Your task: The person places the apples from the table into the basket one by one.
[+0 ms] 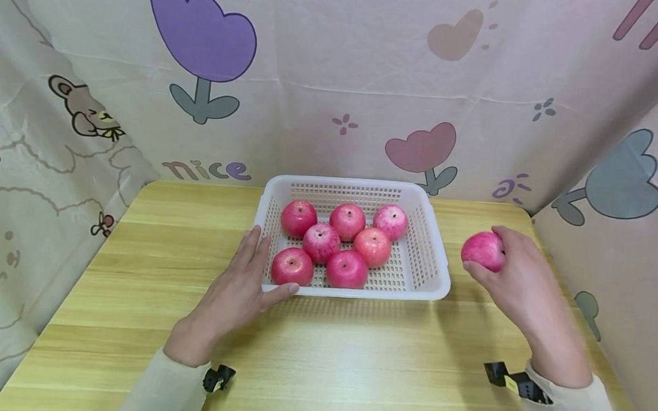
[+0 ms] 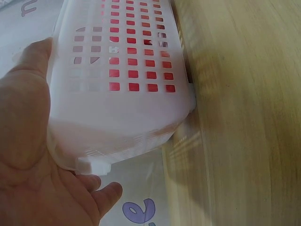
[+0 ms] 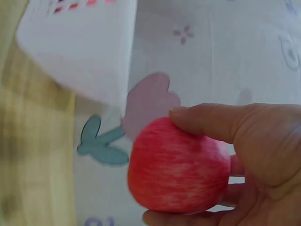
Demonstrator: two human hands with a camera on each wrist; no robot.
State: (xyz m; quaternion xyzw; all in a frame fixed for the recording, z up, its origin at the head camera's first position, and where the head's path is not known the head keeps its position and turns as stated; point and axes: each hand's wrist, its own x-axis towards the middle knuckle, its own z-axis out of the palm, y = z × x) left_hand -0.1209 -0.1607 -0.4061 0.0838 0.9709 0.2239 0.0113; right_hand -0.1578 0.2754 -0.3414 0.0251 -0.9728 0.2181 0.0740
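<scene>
A white plastic basket (image 1: 426,294) with pierced sides stands on the wooden table, several red-pink apples (image 1: 347,269) spread over its floor. At its front left corner, my left hand (image 1: 237,288) holds the rim, thumb along the front edge and fingers on the left side. In the left wrist view, two fingertips (image 2: 110,190) show past the corner of the basket (image 2: 117,108). To the right of the basket, my right hand (image 1: 516,276) grips one more apple (image 1: 482,250). The right wrist view shows thumb and fingers round this apple (image 3: 181,167), apart from the basket (image 3: 84,52).
Cloth with printed flowers (image 1: 203,37) hangs behind the table (image 1: 147,269) and on both sides. The basket's back side is close to the rear cloth. Black straps with small devices (image 1: 514,384) sit at both wrists.
</scene>
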